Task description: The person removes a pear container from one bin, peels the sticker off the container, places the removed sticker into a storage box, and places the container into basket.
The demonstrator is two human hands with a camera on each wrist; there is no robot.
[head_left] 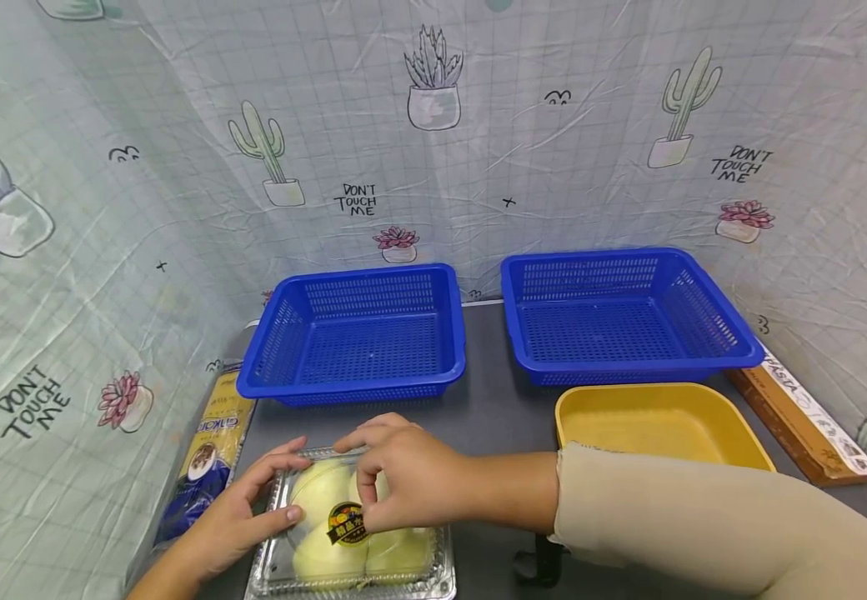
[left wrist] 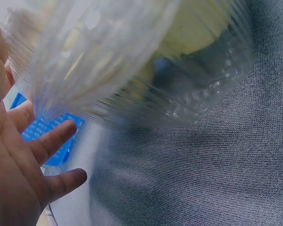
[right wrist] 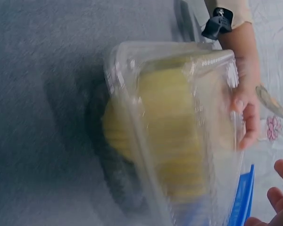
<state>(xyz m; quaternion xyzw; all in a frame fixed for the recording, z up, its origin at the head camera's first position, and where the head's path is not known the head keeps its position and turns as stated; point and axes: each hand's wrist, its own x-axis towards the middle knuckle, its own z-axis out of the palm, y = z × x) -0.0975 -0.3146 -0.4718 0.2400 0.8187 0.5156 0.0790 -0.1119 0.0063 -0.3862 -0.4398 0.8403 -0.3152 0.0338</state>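
A clear plastic clamshell box (head_left: 276, 575) holds several round, pale yellow-green fruits (head_left: 332, 554). My left hand (head_left: 234, 521) steadies its left side, thumb on the lid and forefinger by the far edge. In the left wrist view the other fingers (left wrist: 61, 139) spread straight, off the plastic. Over the lid, my right hand (head_left: 414, 475) pinches the edge of a round black and yellow sticker (head_left: 345, 525). From the right wrist, that sticker (right wrist: 269, 100) stands up apart from the lid at the fingertips, and the box (right wrist: 167, 127) looks blurred.
Two blue mesh baskets (head_left: 358, 392) (head_left: 636, 367) stand at the back. Under the right sleeve (head_left: 651, 517) lies a yellow bin (head_left: 643, 417). A yellow and blue packet (head_left: 212, 446) lies left, a long brown and white box (head_left: 804, 421) right. Printed curtains (head_left: 433, 167) enclose the table.
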